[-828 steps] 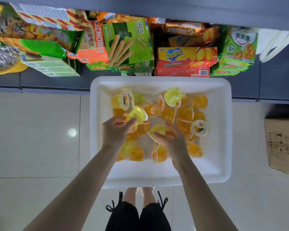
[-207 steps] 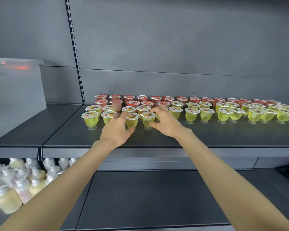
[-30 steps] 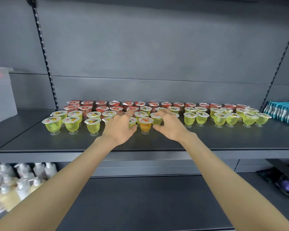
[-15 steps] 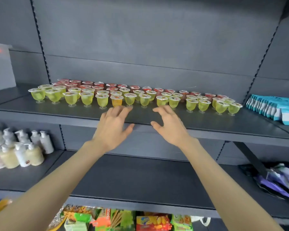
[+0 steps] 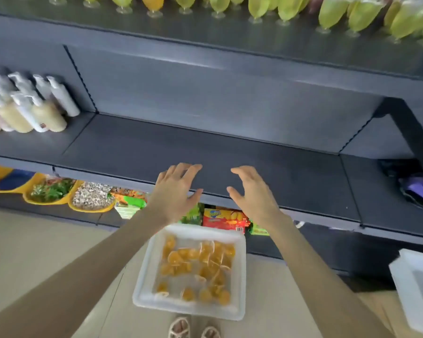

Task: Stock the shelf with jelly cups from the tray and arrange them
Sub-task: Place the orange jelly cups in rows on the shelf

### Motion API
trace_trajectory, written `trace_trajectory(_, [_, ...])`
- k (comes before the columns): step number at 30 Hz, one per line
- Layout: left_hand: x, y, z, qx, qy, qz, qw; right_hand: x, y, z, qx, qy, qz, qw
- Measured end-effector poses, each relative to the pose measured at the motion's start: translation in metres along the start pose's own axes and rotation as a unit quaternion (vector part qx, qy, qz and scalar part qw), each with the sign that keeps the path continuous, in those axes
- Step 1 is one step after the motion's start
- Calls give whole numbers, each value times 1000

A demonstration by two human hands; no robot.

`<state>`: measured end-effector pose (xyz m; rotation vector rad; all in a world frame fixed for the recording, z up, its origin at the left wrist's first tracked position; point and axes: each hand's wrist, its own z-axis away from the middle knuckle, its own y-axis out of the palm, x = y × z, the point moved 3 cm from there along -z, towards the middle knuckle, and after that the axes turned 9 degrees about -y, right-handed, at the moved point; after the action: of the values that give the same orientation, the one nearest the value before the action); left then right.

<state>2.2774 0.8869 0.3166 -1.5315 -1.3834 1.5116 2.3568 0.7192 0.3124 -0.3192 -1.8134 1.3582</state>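
A white tray [image 5: 142, 286] stands on the floor below me, holding several orange jelly cups [image 5: 195, 264]. Rows of green jelly cups [image 5: 286, 7] with one orange cup [image 5: 152, 2] line the upper shelf [image 5: 205, 32] at the top edge, blurred. My left hand [image 5: 175, 191] and my right hand [image 5: 253, 193] hover side by side, fingers spread and empty, over the front edge of the bare middle shelf [image 5: 205, 152], above the tray.
Pump bottles [image 5: 27, 103] stand at the left of the middle shelf. Snack packs [image 5: 225, 218] and yellow bowls [image 5: 49, 193] fill the bottom shelf. A second white tray [image 5: 415, 286] sits at the right. A dark bag [image 5: 415, 186] lies on the shelf's right.
My view has tipped down from the upper shelf to the floor tray. Both hands have dropped from the jelly cup rows to the middle shelf's edge, still empty.
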Motion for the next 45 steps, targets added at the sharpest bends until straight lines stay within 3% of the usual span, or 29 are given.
trace_trajectory(9, [73,199,58,225,-135,37,964,-95,194,42,108,130,-80,982])
trace_trajectory(16, [114,339,128,321,-220,93,917,-154,335,95,168,241,-159,942])
trace_trajectory(21, [132,425,167,368,-275,140,877,-188,410,127,152,301,-220,915])
trace_trajectory(30, [138,497,170,293,-346,280,846,-223,475,148,87,363,-254,892])
trace_trajectory(38, [144,517,178,300,-403,312,807,-241,497,142,134,385,-265,874])
trace_trajectory(45, [143,509,188,336,-452,372,738,-235,504,148,162,393,-312,850])
